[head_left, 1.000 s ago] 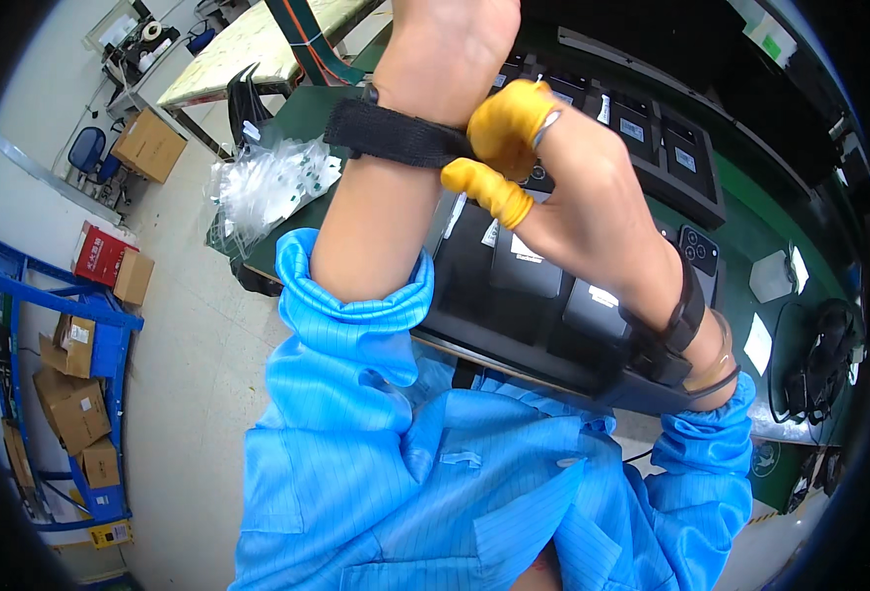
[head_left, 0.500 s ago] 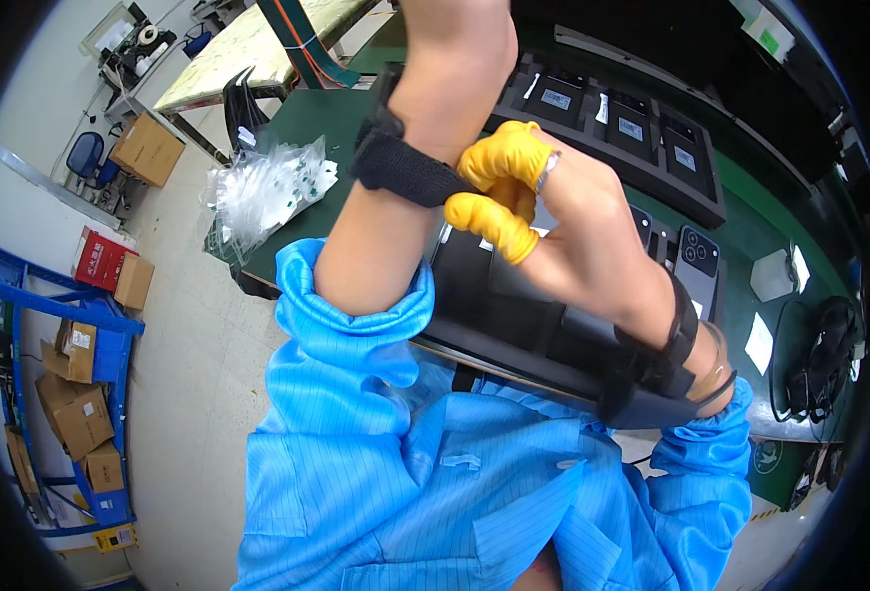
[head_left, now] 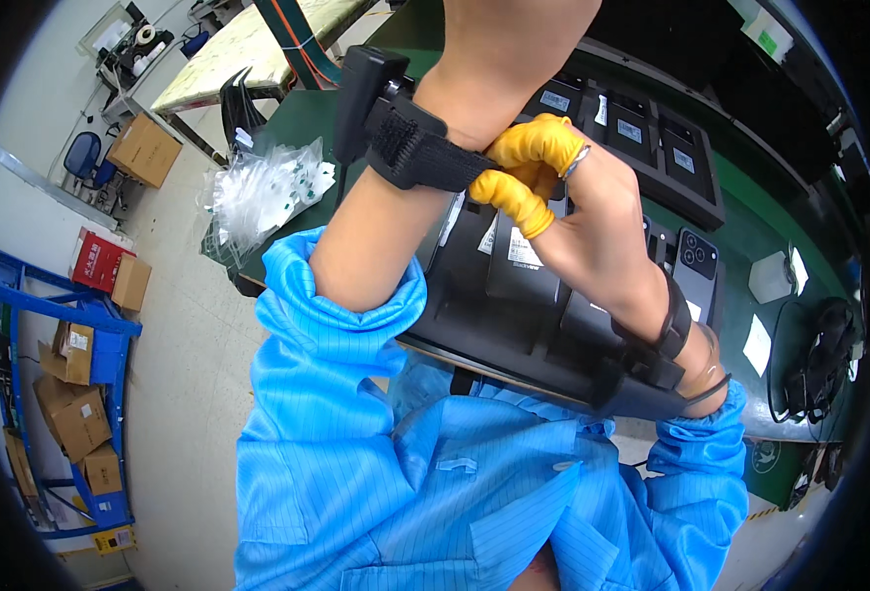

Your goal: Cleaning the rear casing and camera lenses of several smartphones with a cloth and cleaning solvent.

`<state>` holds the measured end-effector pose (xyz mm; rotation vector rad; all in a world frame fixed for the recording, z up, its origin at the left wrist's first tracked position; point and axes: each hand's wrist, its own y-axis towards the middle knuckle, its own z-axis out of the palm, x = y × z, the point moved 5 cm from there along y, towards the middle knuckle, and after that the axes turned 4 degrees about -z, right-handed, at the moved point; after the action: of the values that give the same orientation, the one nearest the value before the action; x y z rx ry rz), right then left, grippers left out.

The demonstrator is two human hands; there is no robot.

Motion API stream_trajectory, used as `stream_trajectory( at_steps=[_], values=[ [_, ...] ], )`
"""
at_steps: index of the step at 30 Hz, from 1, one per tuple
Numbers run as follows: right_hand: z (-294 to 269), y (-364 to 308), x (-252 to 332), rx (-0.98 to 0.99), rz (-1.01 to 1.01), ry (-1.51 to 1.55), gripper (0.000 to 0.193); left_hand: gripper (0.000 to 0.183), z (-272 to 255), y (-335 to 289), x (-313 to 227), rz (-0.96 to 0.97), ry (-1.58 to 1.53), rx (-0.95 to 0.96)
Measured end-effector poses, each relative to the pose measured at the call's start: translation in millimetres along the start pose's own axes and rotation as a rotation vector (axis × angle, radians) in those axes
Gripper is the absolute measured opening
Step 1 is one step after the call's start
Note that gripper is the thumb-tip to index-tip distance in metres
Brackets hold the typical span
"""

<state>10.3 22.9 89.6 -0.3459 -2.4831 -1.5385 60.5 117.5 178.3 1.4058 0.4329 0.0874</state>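
My left forearm reaches up across the view, and part of my left hand (head_left: 514, 44) shows at the top edge, its fingers out of the frame. Around that wrist runs a black strap (head_left: 420, 153) carrying a black box-shaped device (head_left: 371, 84). My right hand (head_left: 593, 202), with yellow finger cots on thumb and fingers, is closed on the strap's end at the inner wrist. Another black wristband (head_left: 676, 315) circles my right wrist. Beneath both arms lies a black tray (head_left: 465, 320) with dark smartphones; one phone (head_left: 524, 271) bears a white label.
A second black tray (head_left: 706, 202) of labelled phones lies behind. Clear plastic bags (head_left: 267, 192) lie on the green table's left corner. On the right are a white box (head_left: 772, 276), a paper slip (head_left: 757, 345) and black cables (head_left: 824, 345). Cardboard boxes (head_left: 80, 419) fill a blue rack at left.
My left wrist has turned and shifted right, bringing the black device into view. My right hand has moved slightly right with it, still pinching the strap. More of the labelled phone shows.
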Motion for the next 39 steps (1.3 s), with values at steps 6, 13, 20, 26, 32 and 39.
stream_trajectory(
  at_steps=[6,13,20,26,32,39],
  values=[
    [-59.3,-10.1,-24.2,-0.229,0.198,0.302,0.038,0.057,-16.6,-4.7,-8.2,0.394,0.424,0.212],
    [-85.6,-7.1,-13.0,-0.141,0.054,-0.247,0.039,0.057,-22.2,-69.0,-3.8,0.348,0.708,0.652],
    [-40.7,-2.8,-15.2,-0.024,0.037,-0.516,0.023,0.062,-26.9,-102.4,4.8,-0.007,0.723,0.637],
    [-44.8,-2.4,-6.3,0.037,0.037,-0.736,0.025,0.067,-24.4,-110.2,1.8,-0.141,0.607,0.654],
    [-52.9,4.2,-11.6,0.088,-0.022,-0.595,0.023,0.071,-23.1,-111.7,-1.2,-0.220,0.496,0.706],
    [-41.9,-3.3,-2.3,0.174,-0.141,-0.510,0.026,0.077,-13.6,-106.7,2.5,-0.298,0.280,0.803]
  ],
)
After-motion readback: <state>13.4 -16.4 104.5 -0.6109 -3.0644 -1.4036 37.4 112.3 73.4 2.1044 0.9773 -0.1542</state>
